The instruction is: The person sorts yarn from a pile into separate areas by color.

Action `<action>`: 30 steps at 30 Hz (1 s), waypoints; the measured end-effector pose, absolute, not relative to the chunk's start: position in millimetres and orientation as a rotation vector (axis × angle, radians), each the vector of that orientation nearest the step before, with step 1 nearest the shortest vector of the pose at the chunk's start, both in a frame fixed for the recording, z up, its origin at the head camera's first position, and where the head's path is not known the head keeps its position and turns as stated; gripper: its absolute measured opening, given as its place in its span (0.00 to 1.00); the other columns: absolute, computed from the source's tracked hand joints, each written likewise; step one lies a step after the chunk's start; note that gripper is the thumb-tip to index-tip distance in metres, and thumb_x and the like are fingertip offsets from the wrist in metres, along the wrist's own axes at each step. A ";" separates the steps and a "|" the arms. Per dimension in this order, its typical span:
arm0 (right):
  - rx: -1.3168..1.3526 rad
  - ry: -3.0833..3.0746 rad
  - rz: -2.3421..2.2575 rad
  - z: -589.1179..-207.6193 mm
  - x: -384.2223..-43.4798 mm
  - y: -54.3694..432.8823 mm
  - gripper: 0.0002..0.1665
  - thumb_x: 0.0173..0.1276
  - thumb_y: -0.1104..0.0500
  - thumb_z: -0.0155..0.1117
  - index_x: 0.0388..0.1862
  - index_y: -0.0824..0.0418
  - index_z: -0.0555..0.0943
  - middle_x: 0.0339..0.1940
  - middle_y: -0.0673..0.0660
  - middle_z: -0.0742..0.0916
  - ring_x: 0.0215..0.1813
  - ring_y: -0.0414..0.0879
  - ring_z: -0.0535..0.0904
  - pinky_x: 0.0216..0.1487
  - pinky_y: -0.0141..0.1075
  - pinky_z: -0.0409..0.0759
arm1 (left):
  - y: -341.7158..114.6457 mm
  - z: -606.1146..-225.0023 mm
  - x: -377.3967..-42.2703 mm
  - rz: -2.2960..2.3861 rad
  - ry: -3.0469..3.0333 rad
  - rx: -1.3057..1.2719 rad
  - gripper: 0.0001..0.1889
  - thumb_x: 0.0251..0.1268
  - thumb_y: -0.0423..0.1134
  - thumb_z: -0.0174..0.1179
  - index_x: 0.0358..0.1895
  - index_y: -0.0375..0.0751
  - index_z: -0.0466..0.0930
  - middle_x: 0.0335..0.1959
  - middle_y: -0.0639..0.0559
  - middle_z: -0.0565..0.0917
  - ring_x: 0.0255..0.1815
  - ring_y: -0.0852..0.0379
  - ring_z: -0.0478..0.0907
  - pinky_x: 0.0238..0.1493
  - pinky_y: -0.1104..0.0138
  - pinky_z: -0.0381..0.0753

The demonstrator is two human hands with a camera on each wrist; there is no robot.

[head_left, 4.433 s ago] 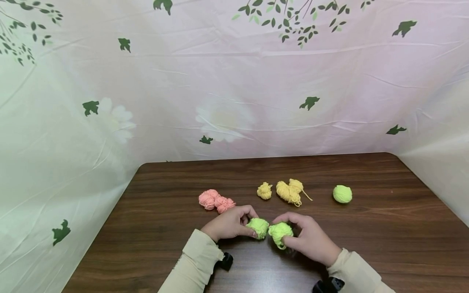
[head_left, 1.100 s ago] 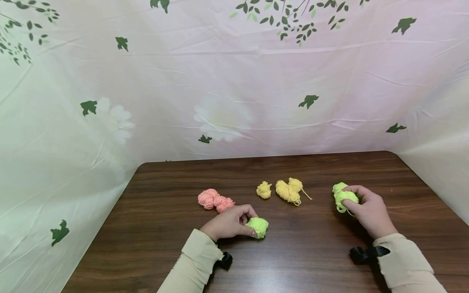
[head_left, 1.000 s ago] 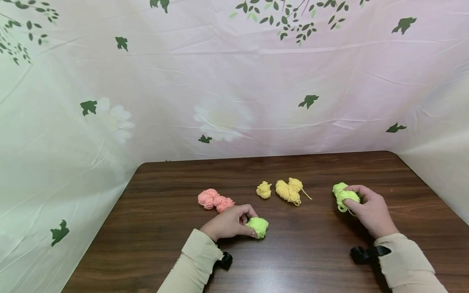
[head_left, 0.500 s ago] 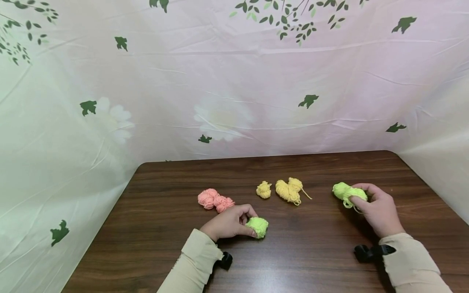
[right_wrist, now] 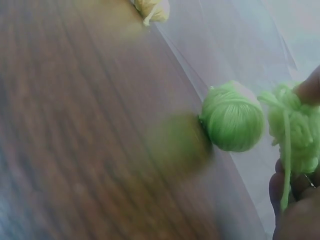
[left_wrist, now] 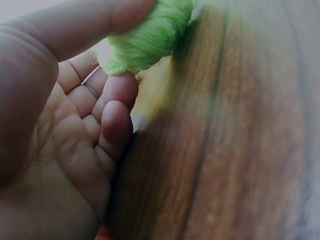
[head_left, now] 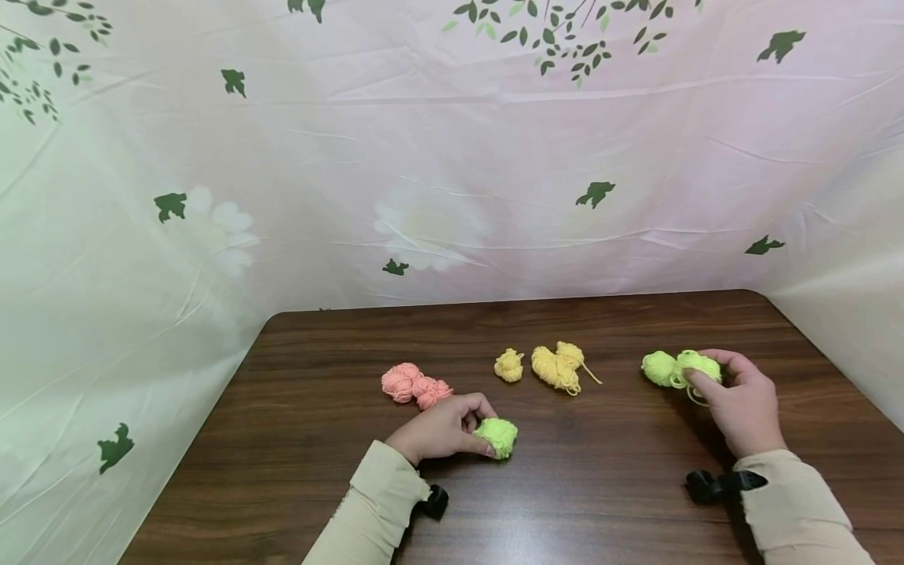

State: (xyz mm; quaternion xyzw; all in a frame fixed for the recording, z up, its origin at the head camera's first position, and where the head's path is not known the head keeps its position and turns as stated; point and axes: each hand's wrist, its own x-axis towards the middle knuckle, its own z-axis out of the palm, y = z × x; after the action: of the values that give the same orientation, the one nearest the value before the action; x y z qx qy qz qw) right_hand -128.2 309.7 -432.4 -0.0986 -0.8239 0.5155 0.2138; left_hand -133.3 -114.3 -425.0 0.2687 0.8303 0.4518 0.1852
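My left hand (head_left: 445, 428) pinches a small green ball of yarn (head_left: 497, 438) between thumb and fingers at the table's middle. In the left wrist view that yarn ball (left_wrist: 150, 42) sits under the thumb, with the other fingers curled below. At the right, my right hand (head_left: 741, 400) grips a looser green yarn ball (head_left: 699, 366) with loops hanging from it. Just left of it lies a rounder green yarn ball (head_left: 658, 369), overlapped by the held one in the head view. The right wrist view shows a narrow gap between the round ball (right_wrist: 232, 120) and the held yarn (right_wrist: 297, 132).
Two joined coral yarn balls (head_left: 413, 384) lie left of centre, behind my left hand. A small yellow yarn ball (head_left: 508, 366) and a larger yellow bundle (head_left: 558, 367) with a loose tail lie farther back. A printed cloth (head_left: 452, 157) hangs behind the wooden table (head_left: 318, 471).
My right hand has carried its green yarn from beside the left hand to the far right, then shifted rightward, uncovering the round green ball. My left hand stays where it was.
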 end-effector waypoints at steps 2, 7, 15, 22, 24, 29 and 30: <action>-0.307 -2.271 1.443 -431.9 -128.7 309.7 0.12 0.66 0.59 0.71 0.47 0.50 0.81 0.39 0.35 0.79 0.39 0.32 0.73 0.30 0.19 0.75 | -114.3 -425.0 -133.4 1.272 2.341 0.759 0.17 0.52 0.35 0.77 0.43 0.52 0.82 0.26 0.60 0.75 0.27 0.65 0.69 0.28 0.73 0.69; -0.428 -2.199 1.478 -428.5 -129.8 308.1 0.16 0.66 0.55 0.73 0.51 0.49 0.81 0.40 0.37 0.79 0.41 0.33 0.72 0.32 0.18 0.72 | -114.3 -425.4 -134.0 1.271 2.347 0.771 0.17 0.52 0.35 0.77 0.43 0.51 0.82 0.26 0.60 0.75 0.27 0.66 0.69 0.29 0.74 0.69; -0.545 -2.153 1.510 -425.7 -130.0 306.6 0.19 0.63 0.52 0.75 0.51 0.47 0.79 0.40 0.40 0.78 0.41 0.35 0.71 0.32 0.19 0.71 | -114.1 -425.4 -134.0 1.264 2.351 0.780 0.17 0.52 0.35 0.78 0.43 0.51 0.82 0.26 0.60 0.75 0.27 0.66 0.69 0.29 0.74 0.69; -0.612 -2.139 1.448 -427.9 -132.7 309.1 0.19 0.62 0.49 0.76 0.44 0.42 0.75 0.38 0.42 0.75 0.39 0.36 0.69 0.33 0.21 0.69 | -114.0 -425.7 -133.8 1.270 2.348 0.773 0.17 0.52 0.35 0.78 0.43 0.51 0.82 0.26 0.61 0.75 0.27 0.66 0.69 0.29 0.74 0.69; -0.634 -2.127 1.431 -428.4 -133.6 310.2 0.19 0.61 0.49 0.77 0.43 0.42 0.74 0.38 0.43 0.74 0.38 0.36 0.68 0.33 0.22 0.68 | -113.9 -425.4 -133.9 1.270 2.349 0.775 0.17 0.52 0.35 0.78 0.43 0.51 0.82 0.26 0.61 0.75 0.27 0.66 0.69 0.29 0.74 0.69; -0.673 -2.113 1.430 -429.3 -134.5 312.5 0.20 0.60 0.48 0.77 0.41 0.42 0.72 0.39 0.42 0.73 0.38 0.36 0.67 0.33 0.23 0.67 | -113.5 -424.7 -134.0 1.271 2.348 0.778 0.17 0.52 0.35 0.78 0.43 0.51 0.82 0.26 0.61 0.75 0.28 0.66 0.69 0.30 0.74 0.69; -0.677 -2.112 1.432 -429.3 -134.5 312.6 0.21 0.60 0.48 0.77 0.41 0.42 0.72 0.39 0.42 0.73 0.38 0.36 0.67 0.33 0.23 0.67 | -113.5 -424.7 -134.0 1.270 2.347 0.777 0.17 0.52 0.35 0.78 0.43 0.51 0.82 0.26 0.61 0.75 0.28 0.66 0.69 0.30 0.74 0.69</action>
State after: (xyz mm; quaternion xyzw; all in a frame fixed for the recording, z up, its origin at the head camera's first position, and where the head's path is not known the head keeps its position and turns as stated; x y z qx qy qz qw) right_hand -134.5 312.6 -429.3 -0.2485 -0.7750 0.5255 0.2480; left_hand -134.0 -113.5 -424.7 0.2751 0.8307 0.4494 0.1798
